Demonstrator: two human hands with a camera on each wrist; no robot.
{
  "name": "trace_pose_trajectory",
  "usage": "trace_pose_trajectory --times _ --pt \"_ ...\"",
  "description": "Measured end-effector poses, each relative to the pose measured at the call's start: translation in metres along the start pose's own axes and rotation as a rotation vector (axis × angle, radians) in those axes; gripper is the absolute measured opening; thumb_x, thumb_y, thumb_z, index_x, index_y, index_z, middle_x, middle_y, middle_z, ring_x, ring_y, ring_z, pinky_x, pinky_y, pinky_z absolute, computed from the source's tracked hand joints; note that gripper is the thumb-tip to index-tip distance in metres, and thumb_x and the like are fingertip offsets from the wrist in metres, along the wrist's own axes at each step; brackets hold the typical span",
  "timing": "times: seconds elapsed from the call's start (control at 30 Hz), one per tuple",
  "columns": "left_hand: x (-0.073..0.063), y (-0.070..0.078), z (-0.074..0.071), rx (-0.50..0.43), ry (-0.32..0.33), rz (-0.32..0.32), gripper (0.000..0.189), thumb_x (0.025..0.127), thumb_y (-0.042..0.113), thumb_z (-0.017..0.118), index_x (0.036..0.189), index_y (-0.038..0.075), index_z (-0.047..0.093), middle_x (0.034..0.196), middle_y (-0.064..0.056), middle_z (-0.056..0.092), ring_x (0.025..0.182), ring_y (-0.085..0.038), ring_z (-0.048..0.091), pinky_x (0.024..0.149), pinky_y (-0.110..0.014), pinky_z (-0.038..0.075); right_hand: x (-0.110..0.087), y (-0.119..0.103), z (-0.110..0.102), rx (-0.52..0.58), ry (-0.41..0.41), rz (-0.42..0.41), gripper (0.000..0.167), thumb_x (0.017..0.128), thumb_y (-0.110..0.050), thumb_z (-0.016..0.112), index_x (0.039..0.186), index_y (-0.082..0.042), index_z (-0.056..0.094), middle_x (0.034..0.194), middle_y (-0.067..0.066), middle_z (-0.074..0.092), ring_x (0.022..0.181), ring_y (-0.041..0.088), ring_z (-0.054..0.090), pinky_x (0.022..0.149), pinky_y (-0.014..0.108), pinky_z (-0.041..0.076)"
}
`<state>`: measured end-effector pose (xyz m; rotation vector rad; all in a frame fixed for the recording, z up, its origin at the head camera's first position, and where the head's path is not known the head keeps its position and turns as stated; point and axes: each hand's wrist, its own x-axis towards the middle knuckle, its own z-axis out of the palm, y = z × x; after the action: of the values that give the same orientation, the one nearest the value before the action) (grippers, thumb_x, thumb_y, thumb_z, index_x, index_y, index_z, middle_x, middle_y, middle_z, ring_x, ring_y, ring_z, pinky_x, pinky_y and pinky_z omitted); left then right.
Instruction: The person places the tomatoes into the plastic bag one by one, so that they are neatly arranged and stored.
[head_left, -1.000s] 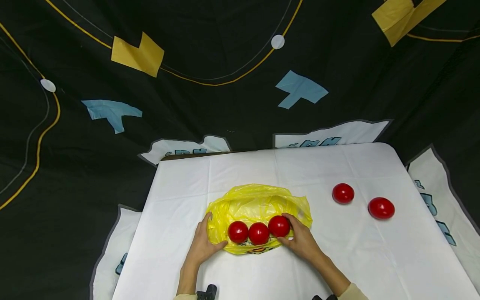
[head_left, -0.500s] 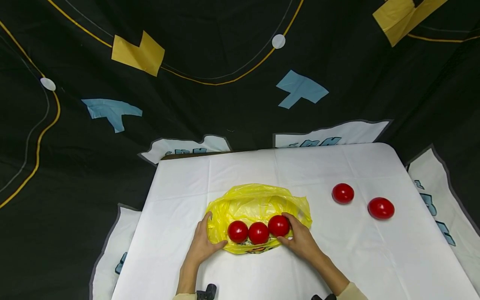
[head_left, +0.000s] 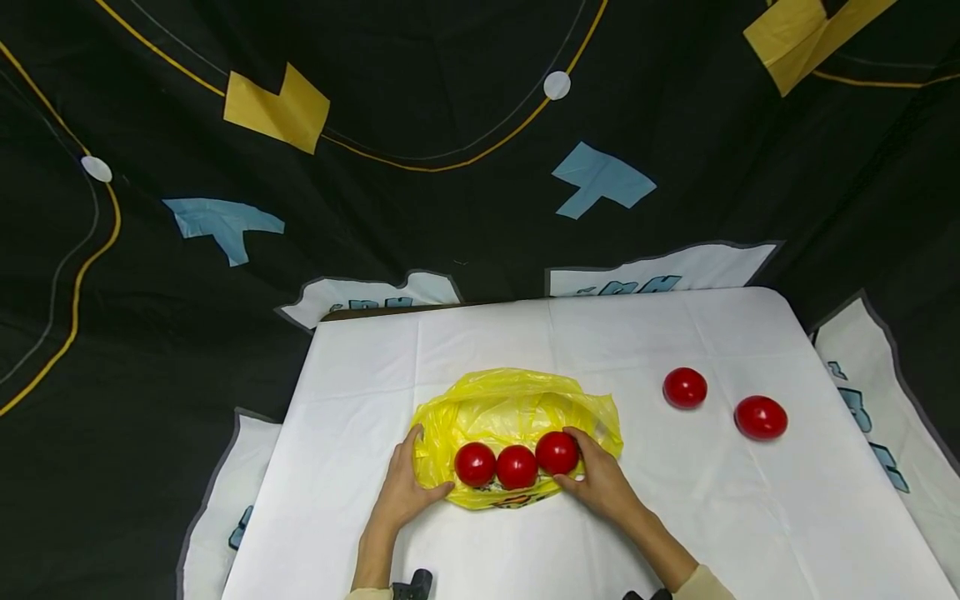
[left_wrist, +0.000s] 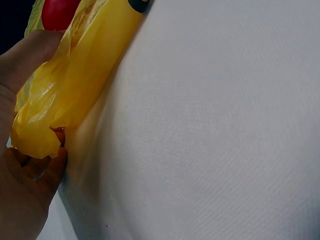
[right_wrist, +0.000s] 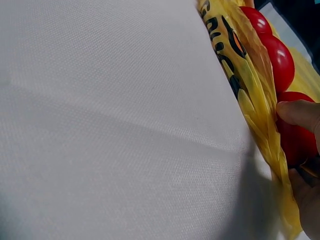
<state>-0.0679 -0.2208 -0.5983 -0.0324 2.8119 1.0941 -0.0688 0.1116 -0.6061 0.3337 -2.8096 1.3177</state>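
Observation:
A yellow plastic bag (head_left: 517, 400) lies spread on the white table, with dark print along its near side. Three glossy red balls sit in a row on it: the left ball (head_left: 475, 464), the middle ball (head_left: 517, 467) and the right ball (head_left: 557, 452). My left hand (head_left: 405, 487) grips the bag's left edge, its thumb (left_wrist: 37, 52) in front and the other fingers partly under the plastic. With thumb and fingers my right hand (head_left: 600, 479) holds the right ball. In the right wrist view, that hand's thumb (right_wrist: 298, 112) presses on the ball.
Two more red balls, a nearer-to-centre ball (head_left: 685, 388) and a farther-right ball (head_left: 761, 417), lie on the white tablecloth (head_left: 720, 500) to the right of the bag. Behind the table hangs a black cloth (head_left: 420, 225) with yellow, blue and white shapes.

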Motion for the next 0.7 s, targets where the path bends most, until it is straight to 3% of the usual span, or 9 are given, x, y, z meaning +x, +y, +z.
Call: trace_pose_trajectory --times 0.43,0.7 --pt "0.000 -0.003 0.001 -0.004 0.006 0.016 0.113 0.063 0.041 0.085 0.151 0.017 0.018 0.136 -0.014 0.039 0.123 -0.030 0.042 0.102 -0.050 0.038 -0.003 0.001 -0.004 -0.006 0.036 -0.024 0.078 0.066 -0.011 0.086 0.132 0.001 0.047 0.123 0.017 0.057 0.110 0.029 0.058 0.094 0.044 0.046" --pt "0.001 -0.005 0.001 0.001 0.014 0.042 0.113 0.064 0.043 0.084 0.151 0.016 0.018 0.137 -0.015 0.039 0.124 -0.030 0.041 0.101 -0.050 0.038 -0.008 -0.001 -0.017 0.032 0.031 -0.007 0.074 0.069 -0.012 0.085 0.132 0.000 0.048 0.124 0.013 0.058 0.109 0.026 0.059 0.091 0.039 0.049"
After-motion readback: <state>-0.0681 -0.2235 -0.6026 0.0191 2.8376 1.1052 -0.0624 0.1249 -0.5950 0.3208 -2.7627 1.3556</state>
